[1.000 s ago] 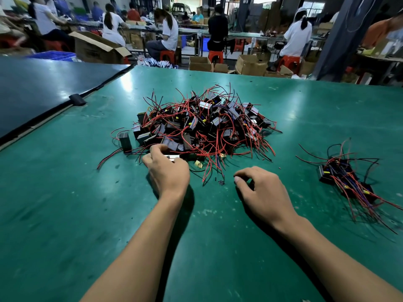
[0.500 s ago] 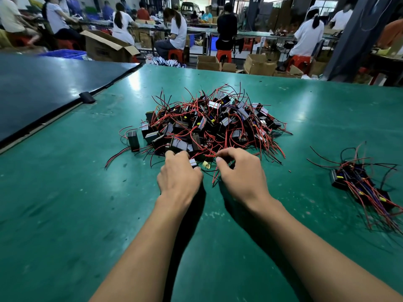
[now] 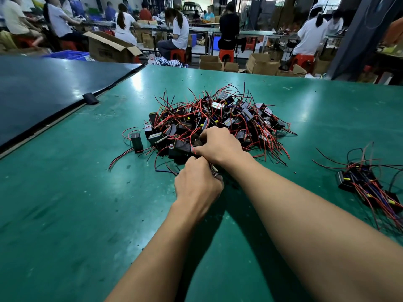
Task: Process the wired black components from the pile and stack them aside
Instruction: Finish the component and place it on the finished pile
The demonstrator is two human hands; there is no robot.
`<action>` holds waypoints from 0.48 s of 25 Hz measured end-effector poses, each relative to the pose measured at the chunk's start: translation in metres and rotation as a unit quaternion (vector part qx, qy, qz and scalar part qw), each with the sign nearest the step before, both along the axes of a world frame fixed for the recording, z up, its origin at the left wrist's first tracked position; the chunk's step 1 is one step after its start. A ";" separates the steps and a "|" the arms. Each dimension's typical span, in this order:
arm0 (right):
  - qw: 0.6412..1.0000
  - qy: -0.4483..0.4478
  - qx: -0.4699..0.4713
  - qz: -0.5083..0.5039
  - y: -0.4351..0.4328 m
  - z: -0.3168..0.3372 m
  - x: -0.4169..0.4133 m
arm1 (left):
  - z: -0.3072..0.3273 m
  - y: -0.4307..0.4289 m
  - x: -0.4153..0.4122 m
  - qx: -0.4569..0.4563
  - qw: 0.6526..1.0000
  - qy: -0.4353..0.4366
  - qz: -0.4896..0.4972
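Note:
A big pile of black box-shaped components (image 3: 220,120) with red and black wires lies in the middle of the green table (image 3: 65,214). My left hand (image 3: 196,184) is at the pile's near edge, its fingers curled round a small component that it mostly hides. My right hand (image 3: 222,147) reaches just past it into the pile, fingers curled and pinching wires or a component there. The two hands touch. A small stack of wired components (image 3: 366,184) lies apart at the right.
One loose component (image 3: 137,142) stands at the pile's left edge. A dark blue table (image 3: 43,88) adjoins on the left, with a black clip (image 3: 90,98) on the seam. Beyond the far edge are cardboard boxes (image 3: 109,47) and seated workers.
My right hand has moved from the bare table on the right up and left into the pile. My left hand stays at the pile's near edge, now against the right hand.

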State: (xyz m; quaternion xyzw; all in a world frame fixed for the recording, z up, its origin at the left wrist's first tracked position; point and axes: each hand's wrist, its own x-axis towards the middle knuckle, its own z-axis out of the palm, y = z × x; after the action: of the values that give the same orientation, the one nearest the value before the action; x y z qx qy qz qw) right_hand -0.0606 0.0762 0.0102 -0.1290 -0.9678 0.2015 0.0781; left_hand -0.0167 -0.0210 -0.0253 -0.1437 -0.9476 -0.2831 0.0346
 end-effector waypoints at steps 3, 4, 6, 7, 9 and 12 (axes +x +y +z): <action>0.999 0.036 -0.003 -0.018 0.001 -0.001 0.000 | -0.001 0.002 0.001 0.006 1.000 0.002 -0.002; 0.998 0.051 -0.021 -0.022 0.002 -0.001 0.001 | 0.000 0.002 0.001 0.006 1.000 0.009 0.002; 0.992 0.087 -0.083 -0.021 0.004 -0.001 0.006 | 0.001 0.001 0.001 0.012 0.999 0.030 0.007; 0.984 0.114 -0.132 -0.022 0.006 0.000 0.010 | 0.002 0.000 0.000 0.014 0.999 0.041 0.007; 0.955 0.176 -0.235 -0.023 0.012 0.006 0.017 | 0.002 -0.001 -0.001 0.012 0.998 0.056 0.008; 0.888 0.249 -0.386 -0.011 0.025 0.021 0.034 | 0.004 -0.001 -0.001 0.012 0.998 0.064 0.006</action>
State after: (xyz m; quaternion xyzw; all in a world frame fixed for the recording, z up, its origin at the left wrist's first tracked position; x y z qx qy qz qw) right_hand -0.0263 0.1016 0.0317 -0.1049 -0.7612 0.5838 0.2623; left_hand -0.0175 -0.0222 -0.0214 -0.1556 -0.9406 -0.2849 0.0990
